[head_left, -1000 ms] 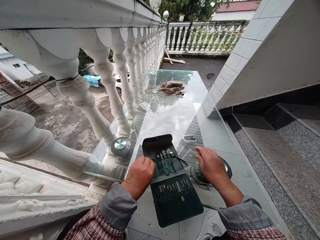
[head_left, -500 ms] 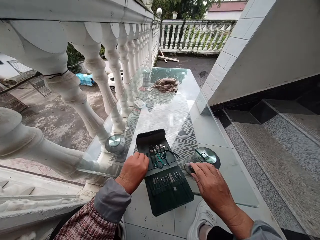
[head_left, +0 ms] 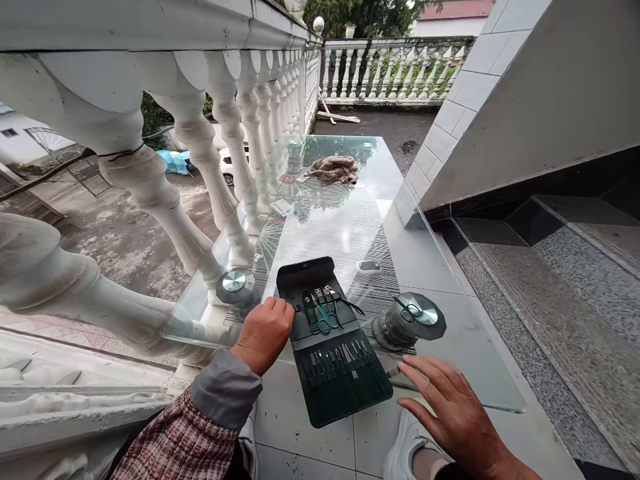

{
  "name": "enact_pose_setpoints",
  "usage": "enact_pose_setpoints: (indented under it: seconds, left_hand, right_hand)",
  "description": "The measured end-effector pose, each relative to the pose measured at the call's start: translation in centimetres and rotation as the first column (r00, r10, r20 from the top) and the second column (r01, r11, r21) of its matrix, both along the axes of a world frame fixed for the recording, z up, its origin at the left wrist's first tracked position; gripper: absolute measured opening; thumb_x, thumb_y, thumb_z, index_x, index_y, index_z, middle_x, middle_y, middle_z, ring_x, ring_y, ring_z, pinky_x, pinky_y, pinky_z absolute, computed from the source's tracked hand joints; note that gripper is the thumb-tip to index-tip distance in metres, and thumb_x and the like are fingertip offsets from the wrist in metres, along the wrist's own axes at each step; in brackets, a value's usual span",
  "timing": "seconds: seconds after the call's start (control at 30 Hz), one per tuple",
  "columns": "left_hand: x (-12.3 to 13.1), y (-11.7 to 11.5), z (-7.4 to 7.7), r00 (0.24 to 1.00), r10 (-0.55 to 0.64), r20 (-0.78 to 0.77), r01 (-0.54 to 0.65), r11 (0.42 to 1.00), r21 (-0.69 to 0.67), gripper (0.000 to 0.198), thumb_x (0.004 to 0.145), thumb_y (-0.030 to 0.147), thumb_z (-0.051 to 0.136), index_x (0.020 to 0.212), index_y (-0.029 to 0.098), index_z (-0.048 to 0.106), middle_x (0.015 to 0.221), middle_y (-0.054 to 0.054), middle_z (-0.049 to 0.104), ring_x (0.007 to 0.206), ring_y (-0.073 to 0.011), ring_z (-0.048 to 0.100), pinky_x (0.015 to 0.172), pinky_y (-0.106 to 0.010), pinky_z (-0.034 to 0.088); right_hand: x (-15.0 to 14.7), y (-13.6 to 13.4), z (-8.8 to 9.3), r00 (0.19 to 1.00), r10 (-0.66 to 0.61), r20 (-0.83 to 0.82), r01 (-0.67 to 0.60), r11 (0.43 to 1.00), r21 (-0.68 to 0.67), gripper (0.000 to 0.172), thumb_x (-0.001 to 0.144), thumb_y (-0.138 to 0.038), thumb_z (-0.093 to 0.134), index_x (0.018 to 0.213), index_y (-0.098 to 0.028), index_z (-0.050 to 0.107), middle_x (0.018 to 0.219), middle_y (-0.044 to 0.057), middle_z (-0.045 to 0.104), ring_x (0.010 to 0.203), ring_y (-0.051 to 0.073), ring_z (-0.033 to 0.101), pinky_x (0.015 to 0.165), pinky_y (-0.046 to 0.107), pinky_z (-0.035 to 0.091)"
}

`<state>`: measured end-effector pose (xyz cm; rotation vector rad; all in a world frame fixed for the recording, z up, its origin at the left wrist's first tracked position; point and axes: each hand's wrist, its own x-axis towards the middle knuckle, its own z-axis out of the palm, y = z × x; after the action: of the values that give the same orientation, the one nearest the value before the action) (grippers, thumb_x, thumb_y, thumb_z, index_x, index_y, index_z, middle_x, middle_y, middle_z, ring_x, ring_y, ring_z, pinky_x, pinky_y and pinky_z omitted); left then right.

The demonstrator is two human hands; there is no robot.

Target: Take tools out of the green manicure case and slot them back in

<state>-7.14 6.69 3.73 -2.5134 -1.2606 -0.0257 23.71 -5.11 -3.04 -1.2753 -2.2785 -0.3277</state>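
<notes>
Left hand [head_left: 267, 333] grips left edge of case [head_left: 345, 400]; right hand [head_left: 450, 407] empty, fingers spread. Case likely light, bendy at fold; best held by sides.

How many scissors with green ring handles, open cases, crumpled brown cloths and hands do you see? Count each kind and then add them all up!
Scissors with green ring handles: 2
Open dark case: 1
Crumpled brown cloth: 1
Hands, the left hand and the right hand: 2
Total: 6
</notes>
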Motion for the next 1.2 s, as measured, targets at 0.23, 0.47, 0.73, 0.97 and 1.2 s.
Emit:
enact_pose_setpoints:
  seconds: [0.23,0.47,0.73,0.97,1.2]
  left_hand:
    - [-0.7,-0.1,0.4,0.999,0.037,0.008,-0.037,0.999,-0.016,0.017,0.083,0.002,0.045,0.074,0.014,0.054,0.071,-0.007,0.053,0.069,-0.0204,0.05,0.055,-0.027,0.036]
    - [-1.0,-0.2,0.7,0.998,0.057,0.014,-0.057,0.998,-0.042,0.019,0.079,-0.002,0.046,0.074,0.014,0.054,0.073,-0.006,0.055,0.071,-0.0206,0.051,0.056,-0.027,0.037]
    - [-1.1,-0.5,0.6,0.996,0.08,0.045,-0.077,0.995,-0.065,0.017,0.082,0.001,0.047,0.074,0.014,0.054,0.073,-0.005,0.054,0.072,-0.0197,0.051,0.056,-0.026,0.038]
    - [-0.4,-0.3,0.0,0.996,0.067,0.06,-0.061,0.993,-0.098,0.009,0.087,0.013,0.052,0.078,0.015,0.053,0.079,-0.005,0.055,0.074,-0.0206,0.052,0.06,-0.029,0.041]
    - [-0.3,-0.2,-0.2,0.995,0.07,0.073,-0.061,0.992,-0.114,0.013,0.089,0.012,0.048,0.076,0.015,0.053,0.078,-0.006,0.055,0.074,-0.0215,0.052,0.059,-0.03,0.04]
  right_hand:
    - [1.0,-0.8,-0.5,0.989,0.087,-0.119,-0.079,0.995,0.069,0.027,0.08,-0.009,0.054,0.101,-0.024,0.061,0.091,0.004,0.069,0.089,0.017,0.062,0.08,0.035,0.05]
    - [-3.0,0.9,4.8,0.953,0.086,-0.29,-0.069,0.995,0.068,0.035,0.08,-0.009,0.055,0.111,-0.024,0.054,0.077,0.004,0.063,0.071,0.015,0.059,0.066,0.03,0.048]
    - [-11.3,5.1,7.0,0.985,0.067,-0.158,-0.056,0.996,0.071,0.03,0.091,-0.036,0.036,0.093,-0.019,0.061,0.067,0.004,0.051,0.053,0.013,0.037,0.052,0.029,0.03]
    - [-14.0,7.9,6.0,0.987,0.114,-0.111,-0.103,0.989,0.103,0.029,0.092,-0.03,0.036,0.093,-0.018,0.062,0.066,0.005,0.049,0.058,0.015,0.036,0.055,0.029,0.03]
    - [-14.7,8.8,4.5,0.987,0.16,0.008,-0.159,0.974,0.16,0.026,0.087,-0.009,0.043,0.102,-0.016,0.062,0.068,0.005,0.055,0.066,0.016,0.043,0.06,0.029,0.033]
